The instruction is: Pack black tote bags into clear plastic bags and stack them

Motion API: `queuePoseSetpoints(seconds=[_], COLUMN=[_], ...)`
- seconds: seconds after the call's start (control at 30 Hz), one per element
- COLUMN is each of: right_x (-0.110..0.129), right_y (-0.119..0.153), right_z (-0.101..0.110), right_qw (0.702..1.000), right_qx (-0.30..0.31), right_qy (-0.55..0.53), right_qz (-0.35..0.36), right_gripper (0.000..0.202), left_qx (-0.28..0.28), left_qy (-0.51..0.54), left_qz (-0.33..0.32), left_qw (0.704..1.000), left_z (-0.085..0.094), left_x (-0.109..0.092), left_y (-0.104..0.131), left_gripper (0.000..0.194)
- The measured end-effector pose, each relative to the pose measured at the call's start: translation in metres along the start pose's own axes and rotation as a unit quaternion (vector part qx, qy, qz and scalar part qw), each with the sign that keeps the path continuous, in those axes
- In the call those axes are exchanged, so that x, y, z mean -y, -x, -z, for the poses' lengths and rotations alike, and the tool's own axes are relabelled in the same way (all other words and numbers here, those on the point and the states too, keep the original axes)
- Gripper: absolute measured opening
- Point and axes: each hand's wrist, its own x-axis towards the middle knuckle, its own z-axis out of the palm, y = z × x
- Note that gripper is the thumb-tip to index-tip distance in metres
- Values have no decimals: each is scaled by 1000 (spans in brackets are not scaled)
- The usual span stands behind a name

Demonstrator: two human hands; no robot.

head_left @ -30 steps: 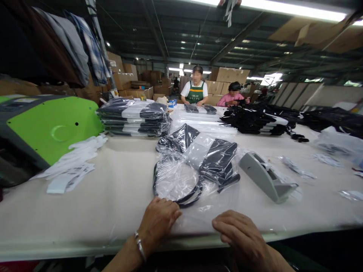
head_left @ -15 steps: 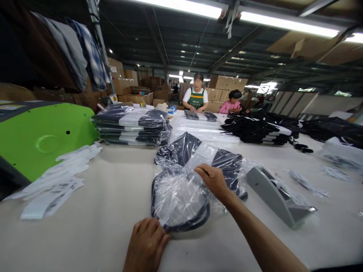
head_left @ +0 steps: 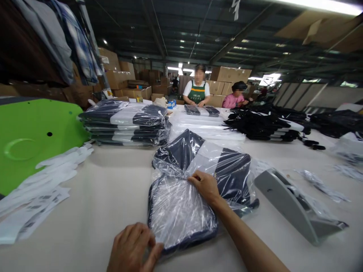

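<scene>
A dark item with a pale band, wrapped in a clear plastic bag (head_left: 181, 211), lies on the table in front of me. Its near part is covered by bunched, shiny film, edged by dark piping. My right hand (head_left: 205, 187) pinches the film near the middle, thumb and fingers together. At the near left corner, my left hand (head_left: 133, 247) has curled fingers, with the thumb and forefinger meeting on the bag's edge. Just right of the bag stands a grey tape dispenser (head_left: 292, 207).
Bagged items are stacked (head_left: 124, 124) behind left, beside a green machine (head_left: 42, 139) and white printed strips (head_left: 42, 189). Clear plastic sheets (head_left: 204, 126) and a black pile (head_left: 266, 124) lie farther back. Two people work across the table (head_left: 99, 177).
The near part of the bagged item now looks flatter and squarer. My left hand has shifted left and toward me, its thumb more extended. The view has moved slightly.
</scene>
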Motion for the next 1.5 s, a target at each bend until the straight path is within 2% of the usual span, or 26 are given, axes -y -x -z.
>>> queuePoseSetpoints(seconds=[0.07, 0.13, 0.27, 0.33, 0.4, 0.53, 0.7, 0.83, 0.93, 1.3, 1.5], right_x=[0, -2, -8, -9, -8, -2, -1, -12, -22, -26, -23], right_y=[0, 0, 2, 2, 1, -3, -7, -3, 3, 11, 23], right_z=[-1, -3, -6, -6, -5, -5, 3, 27, 40, 26, 18], right_qw=[1000, 1000, 996, 995, 996, 998, 998, 992, 983, 992, 993], right_qx=[-2, -17, -50, -50, -42, -18, 19, 108, 140, 60, -27], right_qy=[-2, -19, -77, -81, -66, -23, 7, -53, -105, -101, -115], right_qz=[-13, -10, -1, -17, -37, -56, -57, -47, -45, -55, -6], right_gripper=[21, 22, 25, 24, 23, 21, 20, 18, 21, 13, 5], left_qx=[23, 66, 182, 219, 234, 238, 222, 215, 214, 199, 176], left_qy=[15, 32, 71, 93, 105, 111, 123, 128, 128, 129, 180], left_qz=[16, 28, 82, 115, 131, 151, 175, 185, 182, 178, 170], left_qw=[1000, 997, 977, 964, 958, 953, 951, 950, 951, 955, 953], left_z=[5, -1, -36, -55, -71, -91, -100, -102, -101, -101, -95], left_x=[-8, -18, -28, -27, -24, -18, -17, -18, -18, -20, -18], left_y=[-33, -76, -158, -182, -194, -193, -186, -187, -187, -184, -182], left_gripper=[15, 13, 18, 19, 21, 27, 27, 25, 23, 24, 29])
